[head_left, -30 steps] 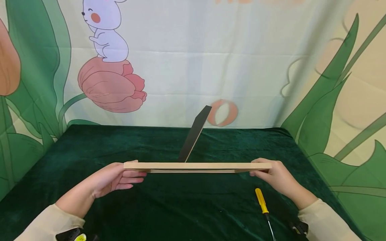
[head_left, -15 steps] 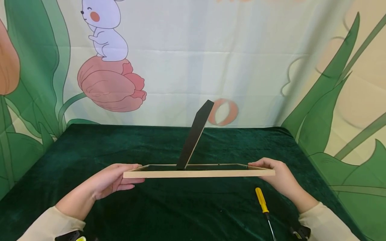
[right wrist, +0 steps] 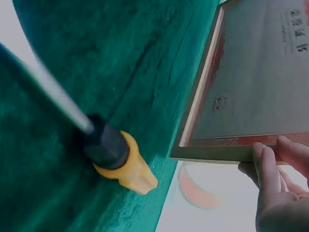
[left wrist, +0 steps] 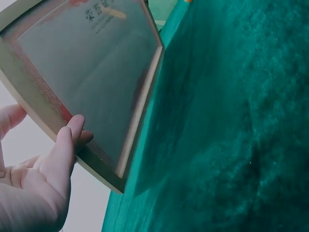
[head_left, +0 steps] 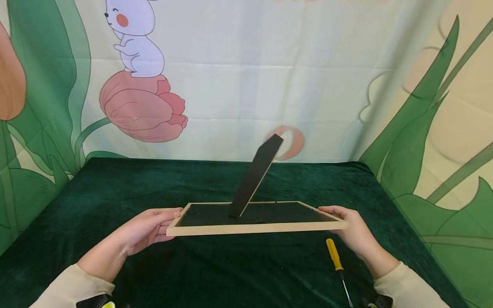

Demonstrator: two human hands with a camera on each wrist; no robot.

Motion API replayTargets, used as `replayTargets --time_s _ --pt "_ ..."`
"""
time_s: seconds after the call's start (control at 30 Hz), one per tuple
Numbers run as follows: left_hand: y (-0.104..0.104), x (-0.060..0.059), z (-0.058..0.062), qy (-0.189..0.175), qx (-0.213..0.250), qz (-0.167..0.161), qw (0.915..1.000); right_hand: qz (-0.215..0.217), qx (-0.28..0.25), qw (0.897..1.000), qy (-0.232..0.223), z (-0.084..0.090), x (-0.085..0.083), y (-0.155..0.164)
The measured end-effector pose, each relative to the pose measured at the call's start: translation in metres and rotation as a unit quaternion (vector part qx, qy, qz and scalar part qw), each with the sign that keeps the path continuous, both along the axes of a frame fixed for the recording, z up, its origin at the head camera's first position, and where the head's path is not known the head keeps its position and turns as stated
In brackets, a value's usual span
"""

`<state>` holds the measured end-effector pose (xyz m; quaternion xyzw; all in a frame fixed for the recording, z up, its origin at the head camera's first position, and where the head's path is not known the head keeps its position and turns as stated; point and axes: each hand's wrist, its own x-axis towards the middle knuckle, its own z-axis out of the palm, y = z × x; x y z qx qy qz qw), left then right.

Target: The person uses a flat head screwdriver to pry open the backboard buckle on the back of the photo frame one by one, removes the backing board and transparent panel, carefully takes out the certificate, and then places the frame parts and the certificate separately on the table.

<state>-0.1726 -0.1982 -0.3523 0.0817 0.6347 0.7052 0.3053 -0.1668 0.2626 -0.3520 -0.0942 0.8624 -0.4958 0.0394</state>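
Observation:
A light wooden picture frame (head_left: pixel 254 229) is held above the table, its dark back (head_left: pixel 208 214) tilted up into the head view. From that back a black easel stand (head_left: pixel 257 175) sticks up, leaning right. My left hand (head_left: pixel 148 229) grips the left side, thumb on top and fingers beneath. At the right side my right hand (head_left: pixel 350 226) grips the frame in the same way. Both wrist views look up at the front, where a sheet with a red patterned border (left wrist: pixel 48 94) and dark printed characters (right wrist: pixel 297 31) shows. The fingertips (right wrist: pixel 263 154) press on its rim.
A screwdriver with a yellow handle (head_left: pixel 334 254) lies on the dark green cloth (head_left: pixel 231 269), near the right forearm. Behind the table hangs a printed curtain (head_left: pixel 231 85) with a rabbit and tulips.
The frame, seen edge-on a second ago, has tipped so that its dark back now shows. Its near edge has dropped lower, and the stand leans further right. Both hands keep their grip.

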Motion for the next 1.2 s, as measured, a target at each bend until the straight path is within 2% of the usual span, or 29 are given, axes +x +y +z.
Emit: replayTargets --time_s 0.07,0.17,0.33,0.43,0.57,0.67,0.77,0.93,1.2 --pt "0.000 0.000 -0.001 -0.002 0.012 -0.008 0.9999 0.007 -0.022 0.999 -0.023 -0.001 0.000 0.001" --pt "-0.002 0.000 -0.001 -0.001 0.026 -0.018 0.9995 -0.001 -0.082 0.994 -0.074 -0.003 0.000 0.001" --pt "-0.002 -0.001 -0.002 0.005 0.032 -0.023 0.9992 -0.057 -0.150 0.976 -0.147 -0.005 0.000 -0.001" --pt "0.000 -0.002 -0.005 0.006 0.024 -0.024 0.9994 -0.070 -0.172 0.969 -0.166 -0.005 -0.002 -0.001" --pt "-0.001 -0.003 -0.009 0.013 0.012 -0.018 0.9997 -0.044 -0.192 0.964 -0.178 -0.006 -0.006 0.002" --pt "-0.005 -0.002 -0.013 0.015 0.007 -0.011 0.9998 -0.016 -0.195 0.961 -0.197 -0.008 -0.007 0.003" --pt "-0.007 -0.001 -0.017 0.012 0.010 -0.010 0.9998 0.001 -0.175 0.963 -0.204 -0.012 -0.006 0.003" --pt "-0.006 0.001 -0.021 0.012 0.006 0.001 0.9999 -0.003 -0.144 0.970 -0.197 -0.015 -0.006 0.003" --pt "-0.003 0.006 -0.027 0.027 -0.039 0.000 0.9989 0.006 -0.111 0.976 -0.187 -0.018 -0.008 0.004"
